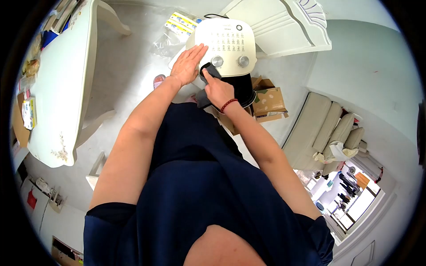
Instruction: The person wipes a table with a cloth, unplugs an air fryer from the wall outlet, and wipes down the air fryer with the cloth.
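Note:
A cream air fryer (225,33) with printed icons and two silver knobs (217,61) stands in front of me at the top of the view. My left hand (188,65) lies flat against its left side, fingers stretched out. Below the left knob, my right hand (218,91) holds a dark grey cloth (213,71) against the fryer's lower edge, with the index finger pressed into it. More of the cloth hangs beneath that hand. Under the fryer's front panel is a black basket or cavity (243,86), partly hidden by my right hand and wrist.
An opened cardboard box (269,99) sits on the floor to the right of the fryer. Yellow-and-white packs (181,23) in clear plastic lie behind it. A white table (57,97) runs along the left, a white carved panel (279,26) stands at upper right, and a beige sofa (306,128) is farther right.

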